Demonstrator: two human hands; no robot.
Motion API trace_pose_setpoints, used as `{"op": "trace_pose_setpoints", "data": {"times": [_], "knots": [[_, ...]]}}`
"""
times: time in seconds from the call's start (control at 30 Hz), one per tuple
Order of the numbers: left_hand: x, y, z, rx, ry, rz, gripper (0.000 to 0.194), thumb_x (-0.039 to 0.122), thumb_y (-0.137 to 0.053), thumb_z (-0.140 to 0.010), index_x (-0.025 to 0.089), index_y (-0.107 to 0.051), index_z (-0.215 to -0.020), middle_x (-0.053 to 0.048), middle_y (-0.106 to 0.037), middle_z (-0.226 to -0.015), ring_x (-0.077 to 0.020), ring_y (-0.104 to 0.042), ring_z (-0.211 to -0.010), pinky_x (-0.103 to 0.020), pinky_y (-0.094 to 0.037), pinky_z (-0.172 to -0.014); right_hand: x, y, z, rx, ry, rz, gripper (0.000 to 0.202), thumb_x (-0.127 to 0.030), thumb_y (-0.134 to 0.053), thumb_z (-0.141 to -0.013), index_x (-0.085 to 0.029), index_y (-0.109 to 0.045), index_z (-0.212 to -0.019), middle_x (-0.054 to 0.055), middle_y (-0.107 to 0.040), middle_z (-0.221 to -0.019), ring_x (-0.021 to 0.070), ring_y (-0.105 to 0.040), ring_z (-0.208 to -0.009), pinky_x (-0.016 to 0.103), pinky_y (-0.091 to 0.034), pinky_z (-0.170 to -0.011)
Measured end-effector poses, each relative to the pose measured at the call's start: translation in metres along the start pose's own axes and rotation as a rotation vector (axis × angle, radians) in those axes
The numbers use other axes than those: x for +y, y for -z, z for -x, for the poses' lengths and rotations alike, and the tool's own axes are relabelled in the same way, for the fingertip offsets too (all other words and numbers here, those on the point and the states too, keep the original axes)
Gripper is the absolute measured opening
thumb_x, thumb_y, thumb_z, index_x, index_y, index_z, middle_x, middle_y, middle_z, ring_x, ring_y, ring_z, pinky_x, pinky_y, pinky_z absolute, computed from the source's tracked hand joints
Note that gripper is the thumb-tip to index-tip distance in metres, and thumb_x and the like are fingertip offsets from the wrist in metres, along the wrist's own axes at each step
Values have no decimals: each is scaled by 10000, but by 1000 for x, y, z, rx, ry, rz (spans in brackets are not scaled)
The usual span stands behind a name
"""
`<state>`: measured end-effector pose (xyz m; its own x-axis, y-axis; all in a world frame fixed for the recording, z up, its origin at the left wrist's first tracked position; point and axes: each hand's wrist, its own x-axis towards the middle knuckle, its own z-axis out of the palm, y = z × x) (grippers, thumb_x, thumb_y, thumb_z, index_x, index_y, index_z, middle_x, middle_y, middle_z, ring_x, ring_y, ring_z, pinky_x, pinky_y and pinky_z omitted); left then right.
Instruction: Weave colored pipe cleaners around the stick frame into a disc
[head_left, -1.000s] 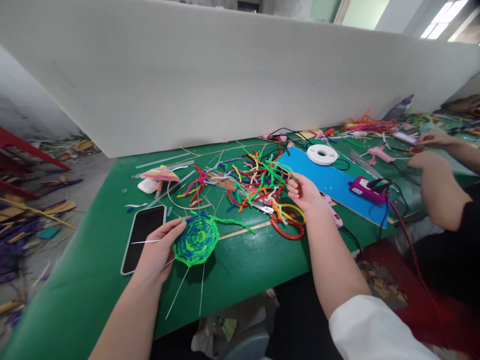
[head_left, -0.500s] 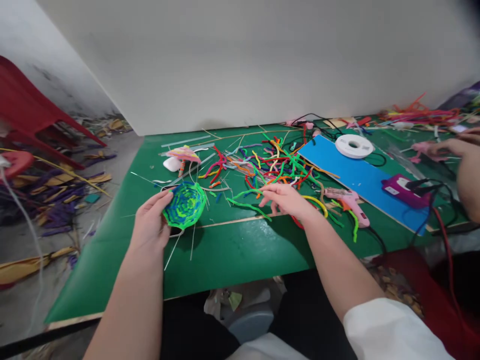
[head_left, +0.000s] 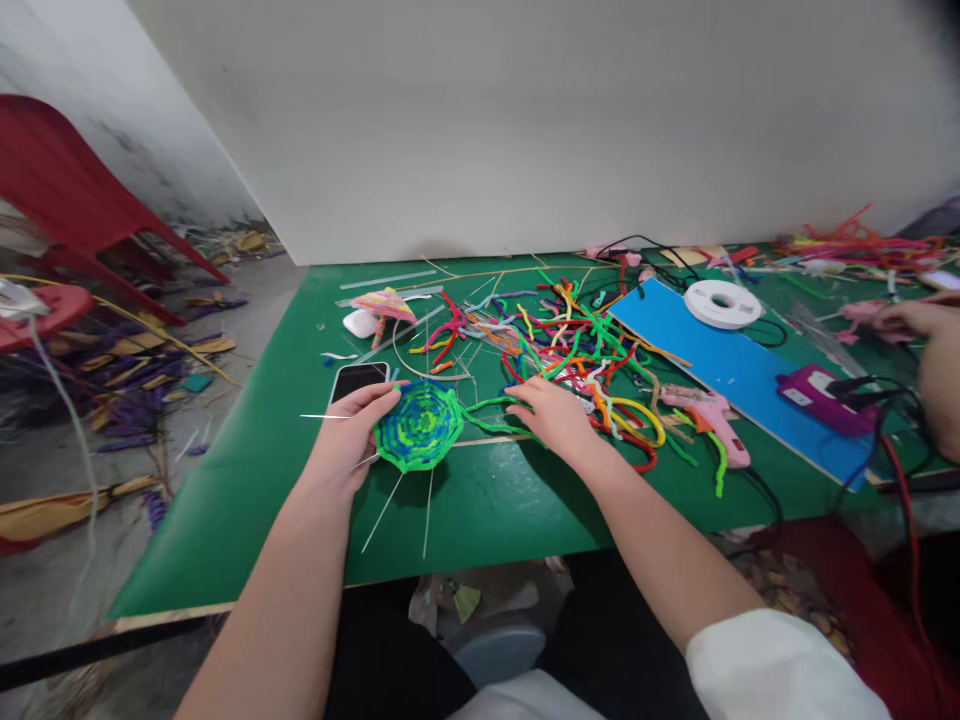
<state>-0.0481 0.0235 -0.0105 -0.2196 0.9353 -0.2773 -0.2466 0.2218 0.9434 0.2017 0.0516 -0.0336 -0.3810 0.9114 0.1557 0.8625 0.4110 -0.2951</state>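
Observation:
My left hand point(head_left: 352, 430) pinches the left edge of a round green and blue woven piece point(head_left: 420, 425), with thin pale rods sticking out from its rim. Two green fuzzy strands point(head_left: 487, 415) run from near the piece's right edge to my right hand point(head_left: 544, 415), whose fingers are closed on them over the table. Just behind my left hand lies a dark-screened phone point(head_left: 360, 380), partly covered by the hand. A small pink and yellow mushroom shape point(head_left: 384, 306) lies farther back beside a white case point(head_left: 360, 323).
Tangled colored fuzzy stems point(head_left: 570, 330) cover the middle of the green table point(head_left: 285, 510). To the right are a pink glue gun point(head_left: 709, 415), a blue board point(head_left: 750, 375), a white spool point(head_left: 724, 303) and a purple power socket point(head_left: 825, 400). Another person's hand point(head_left: 915, 320) is far right.
The woven piece and my left hand have shifted right in view, closer to my right hand. More of the phone now shows. My right hand's fingers have drawn closer together on the green strands.

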Motion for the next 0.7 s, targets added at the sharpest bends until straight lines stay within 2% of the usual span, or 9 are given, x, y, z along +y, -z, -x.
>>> {"op": "trace_pose_setpoints", "data": {"times": [0.07,0.13,0.23,0.33,0.43,0.5,0.57,0.7], "knots": [[-1,-1,1,-37,8,-41,334,294,-740,-562,163,-676,-862,-44,-697,-774,-152,-635,-642,-235,-512,-578,-7,-10,-4,3,42,55,320,-308,-504,-816,-260,-555,-1128,28,-583,-1026,137,-581,-833,224,-393,-604],[-4,-4,3,-72,1,-105,337,312,-741,-562,163,-680,-858,-51,-700,-827,-156,-634,-678,-241,-508,-613,-11,-17,-7,-8,81,103,312,-319,-506,-815,-270,-557,-1119,24,-569,-1032,130,-581,-792,223,-374,-556],[-8,-10,6,-161,15,-221,324,335,-732,-577,171,-688,-854,-54,-700,-868,-159,-630,-718,-245,-499,-653,-13,-21,-10,-11,86,140,194,-307,-484,-830,-239,-624,-945,20,-587,-956,127,-577,-758,225,-353,-532],[-11,-18,11,-251,30,-308,327,354,-709,-609,176,-687,-882,-61,-695,-914,-177,-625,-785,-261,-488,-701,-10,-14,-9,14,61,127,200,-285,-451,-850,-206,-633,-826,27,-614,-871,135,-573,-754,234,-371,-579],[-14,-23,15,-325,10,-384,332,367,-687,-634,170,-687,-902,-70,-691,-936,-200,-613,-853,-283,-473,-755,-7,-4,-9,143,18,-2,218,-301,-447,-854,-200,-640,-854,33,-648,-844,153,-567,-808,252,-393,-686],[-17,-25,16,-369,-9,-415,327,364,-680,-645,168,-688,-906,-69,-692,-934,-206,-607,-875,-293,-461,-787,-8,2,-9,212,39,-139,217,-314,-468,-844,-204,-648,-894,27,-668,-856,154,-561,-818,263,-396,-739],[-20,-27,17,-409,-22,-420,315,356,-678,-649,169,-688,-903,-65,-693,-927,-204,-606,-876,-295,-456,-797,-13,4,-9,203,100,-273,204,-312,-508,-821,-210,-654,-919,17,-679,-858,148,-557,-802,264,-402,-753],[-23,-28,16,-469,-21,-422,312,348,-672,-655,167,-681,-910,-63,-693,-915,-200,-608,-852,-298,-462,-774,-23,2,-5,89,198,-485,158,-270,-544,-797,-203,-664,-877,8,-679,-820,124,-569,-784,235,-422,-736]]}}
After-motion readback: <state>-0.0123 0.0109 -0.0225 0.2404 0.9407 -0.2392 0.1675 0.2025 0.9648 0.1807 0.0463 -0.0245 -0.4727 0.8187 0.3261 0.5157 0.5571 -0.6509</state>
